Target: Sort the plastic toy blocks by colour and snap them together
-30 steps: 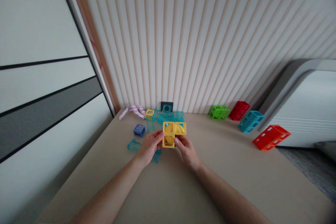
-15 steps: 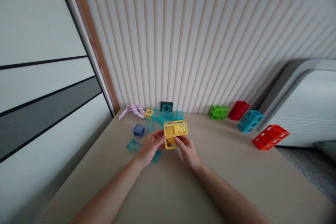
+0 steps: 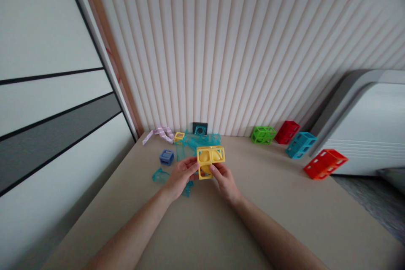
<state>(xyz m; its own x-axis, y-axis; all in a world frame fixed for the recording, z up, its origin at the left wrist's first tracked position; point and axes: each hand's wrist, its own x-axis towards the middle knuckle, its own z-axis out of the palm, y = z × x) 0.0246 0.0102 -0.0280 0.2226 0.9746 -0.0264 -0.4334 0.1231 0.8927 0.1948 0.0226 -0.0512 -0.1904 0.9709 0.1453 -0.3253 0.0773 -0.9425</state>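
Observation:
Both of my hands hold up a yellow piece of several joined cube frames (image 3: 205,155) in an L-like shape, above the table (image 3: 202,228). My left hand (image 3: 183,173) is closed on its left side, the thumb against the lower cube. From the right, my right hand (image 3: 225,179) pinches the lower cube, its thumb on the front and its fingers mostly hidden behind. Translucent teal track pieces (image 3: 202,140) lie just behind the yellow piece. Another curved teal piece (image 3: 161,175) sits left of my left hand and is partly covered by it.
A blue cube frame (image 3: 166,157), a single yellow cube frame (image 3: 179,136) and lilac strips (image 3: 163,133) lie at the left. A black square piece (image 3: 200,128) stands by the ribbed wall. Green (image 3: 263,134), dark red (image 3: 287,132), blue (image 3: 301,144) and red (image 3: 325,163) blocks stand at the right.
Almost nothing differs. The yellow piece stays in both hands with at most a slight tilt, and the whole view has shifted a little.

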